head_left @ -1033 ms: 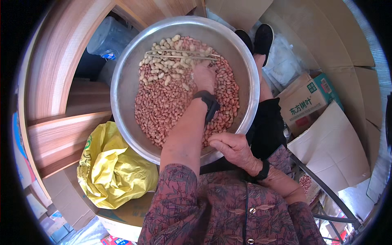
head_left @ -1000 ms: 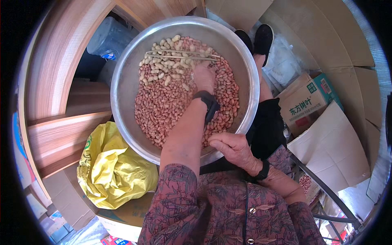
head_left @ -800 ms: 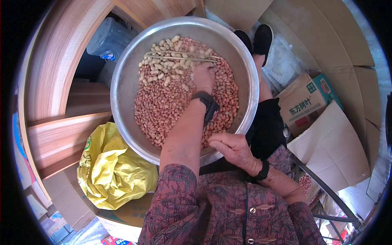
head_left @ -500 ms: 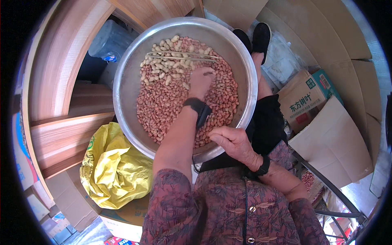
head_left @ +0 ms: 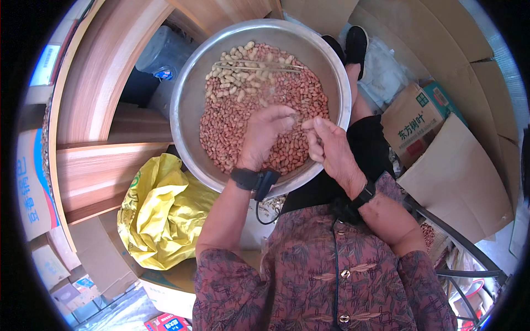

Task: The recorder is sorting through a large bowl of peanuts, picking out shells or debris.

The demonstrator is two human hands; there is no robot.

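meeting fingertip to fingertip, left hand and right hand pinch something small directly above the peanuts in the metal basin.

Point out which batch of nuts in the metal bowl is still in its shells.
The pale beige heap at the bowl's far rim, beyond both hands. It is light and lumpy, while the shelled peanuts filling the rest are reddish-pink.
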